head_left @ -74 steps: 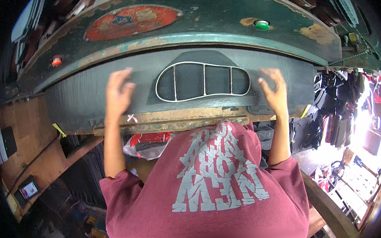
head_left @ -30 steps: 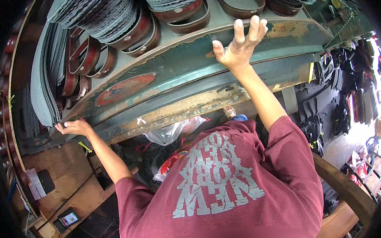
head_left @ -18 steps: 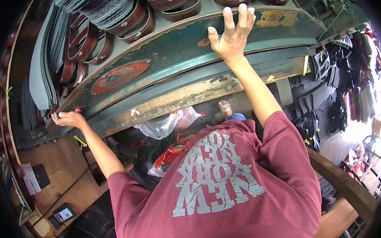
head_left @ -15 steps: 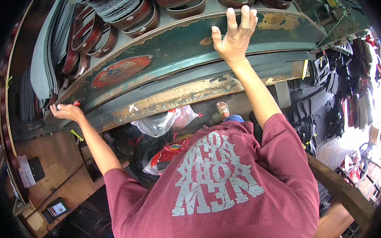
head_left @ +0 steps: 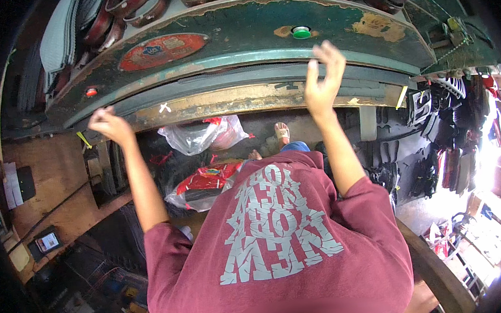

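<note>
Reaching up, left hand (head_left: pixel 108 123) curled, right hand (head_left: pixel 321 80) open, red oval plate (head_left: pixel 163 50) on green machine (head_left: pixel 244 29)

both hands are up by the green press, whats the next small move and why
Probably press the green button: the right hand hangs open just below it, touching nothing, while the left hand is curled at the press's worn front edge near the red button.

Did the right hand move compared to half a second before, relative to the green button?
Yes. The right hand left the machine's upper edge and now sits lower, just below the green button.
</note>
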The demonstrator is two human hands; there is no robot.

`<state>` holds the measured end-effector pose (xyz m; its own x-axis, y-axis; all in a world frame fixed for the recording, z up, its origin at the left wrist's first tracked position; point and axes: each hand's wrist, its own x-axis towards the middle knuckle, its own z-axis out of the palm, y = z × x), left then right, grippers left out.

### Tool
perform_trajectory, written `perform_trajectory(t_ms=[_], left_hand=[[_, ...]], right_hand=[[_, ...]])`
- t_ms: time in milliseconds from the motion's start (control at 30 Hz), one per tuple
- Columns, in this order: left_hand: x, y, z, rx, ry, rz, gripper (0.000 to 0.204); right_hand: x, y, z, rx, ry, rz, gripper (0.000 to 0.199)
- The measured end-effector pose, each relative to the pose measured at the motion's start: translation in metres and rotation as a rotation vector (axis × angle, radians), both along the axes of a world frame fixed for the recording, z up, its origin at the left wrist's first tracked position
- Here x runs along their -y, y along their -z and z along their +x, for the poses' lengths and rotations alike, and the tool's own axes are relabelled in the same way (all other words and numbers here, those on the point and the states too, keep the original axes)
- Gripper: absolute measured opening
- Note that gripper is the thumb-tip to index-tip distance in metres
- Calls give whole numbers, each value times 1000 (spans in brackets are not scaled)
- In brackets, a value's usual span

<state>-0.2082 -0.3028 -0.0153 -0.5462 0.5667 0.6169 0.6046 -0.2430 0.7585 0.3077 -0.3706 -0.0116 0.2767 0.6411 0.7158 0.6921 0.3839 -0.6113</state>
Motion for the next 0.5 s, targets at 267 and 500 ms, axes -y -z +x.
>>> perform_trajectory(t_ms=[267, 500], left_hand=[[44, 138, 93, -495, 55, -262, 20], [54, 134, 82, -584, 182, -394, 18]], right_hand=[[56, 133, 2, 422, -130, -337, 65], [54, 151, 4, 504, -60, -328, 65]])
